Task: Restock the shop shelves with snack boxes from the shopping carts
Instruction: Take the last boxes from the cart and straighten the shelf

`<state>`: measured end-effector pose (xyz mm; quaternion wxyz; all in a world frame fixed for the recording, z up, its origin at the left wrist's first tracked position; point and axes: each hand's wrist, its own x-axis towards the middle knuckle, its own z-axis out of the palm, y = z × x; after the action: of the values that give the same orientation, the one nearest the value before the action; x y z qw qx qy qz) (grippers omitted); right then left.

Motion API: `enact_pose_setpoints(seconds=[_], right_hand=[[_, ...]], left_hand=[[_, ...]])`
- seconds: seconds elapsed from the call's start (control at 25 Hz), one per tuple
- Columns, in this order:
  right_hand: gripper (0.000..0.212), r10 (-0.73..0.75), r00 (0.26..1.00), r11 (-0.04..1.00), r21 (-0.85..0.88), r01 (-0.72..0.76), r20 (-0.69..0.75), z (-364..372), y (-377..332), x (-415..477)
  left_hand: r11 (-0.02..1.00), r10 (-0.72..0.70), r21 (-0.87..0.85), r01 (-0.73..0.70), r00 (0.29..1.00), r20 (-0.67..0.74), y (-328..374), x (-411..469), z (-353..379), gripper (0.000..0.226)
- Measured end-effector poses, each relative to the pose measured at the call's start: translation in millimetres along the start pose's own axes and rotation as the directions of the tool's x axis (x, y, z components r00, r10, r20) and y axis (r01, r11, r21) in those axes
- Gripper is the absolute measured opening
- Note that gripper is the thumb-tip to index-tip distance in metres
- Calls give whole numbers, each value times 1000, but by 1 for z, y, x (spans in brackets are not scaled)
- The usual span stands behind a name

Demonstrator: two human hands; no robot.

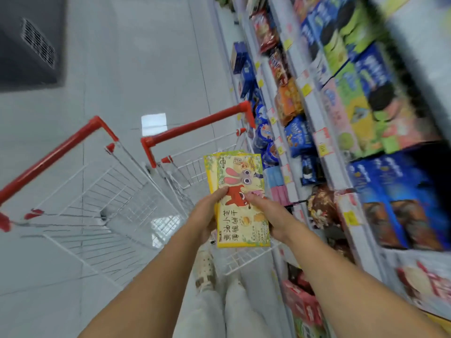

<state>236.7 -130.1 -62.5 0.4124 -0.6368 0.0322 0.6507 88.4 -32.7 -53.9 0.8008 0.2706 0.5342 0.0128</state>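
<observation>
– What are your hands doing?
– Your left hand and right hand both grip a stack of flat yellow cardboard snack boxes printed with cartoon animals, thumbs pressed on the top face.
– Where is the stack?
– You hold it above the nearer white wire shopping cart with a red handle, beside the stocked white shop shelves. A second matching cart stands to your left.

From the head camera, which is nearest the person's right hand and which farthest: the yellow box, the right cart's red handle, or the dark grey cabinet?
1. Yellow box: held in the right hand.
2. Red handle: ahead, beyond the box.
3. Grey cabinet: far corner, across the aisle to the left.
</observation>
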Motion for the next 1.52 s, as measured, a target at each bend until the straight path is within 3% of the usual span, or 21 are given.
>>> enact_pose_setpoints(seconds=[0.2, 0.36, 0.44, 0.6, 0.64, 0.8, 0.96, 1.12, 1.28, 1.44, 1.52], right_hand=[[76, -196, 979, 980, 6, 197, -58, 13, 6, -113], [118, -343, 934, 937, 29, 348, -102, 5, 53, -190], [105, -372, 925, 908, 179, 379, -75, -4, 81, -231], [30, -400, 916, 878, 277, 391, -26, -7, 125, -346], [21, -423, 906, 866, 284, 412, -24, -5, 138, -372], [17, -482, 874, 822, 310, 477, -68, 28, 201, -444], [34, -505, 855, 772, 383, 507, -115, 47, 298, -495], [28, -479, 851, 686, 515, 515, -213, 46, 416, -550], [28, -421, 849, 676, 514, 528, -318, 44, 506, -621], [44, -400, 788, 663, 446, 601, -468, -1, 574, -685], [29, -397, 732, 612, 435, 661, -554, -30, 612, -721]], left_hand=[[979, 206, -33, -203, 962, 181, -14, -102, 13, 59], [938, 345, 10, -348, 932, 109, -62, -188, 19, 65], [924, 378, 34, -382, 923, 74, -90, -230, 13, 53], [910, 401, 83, -406, 913, 73, -133, -315, -6, 42], [900, 420, 86, -427, 903, 90, -142, -336, -9, 42], [865, 455, 141, -482, 870, 190, -183, -402, -9, 49], [877, 407, 139, -460, 865, 295, -258, -479, 8, 59], [949, 217, 76, -305, 813, 540, -346, -528, 9, 72], [976, 2, 172, -133, 797, 604, -435, -566, 8, 87], [931, 22, 273, -242, 784, 620, -496, -605, 24, 56], [906, 107, 267, -328, 789, 605, -523, -619, 34, 40]])
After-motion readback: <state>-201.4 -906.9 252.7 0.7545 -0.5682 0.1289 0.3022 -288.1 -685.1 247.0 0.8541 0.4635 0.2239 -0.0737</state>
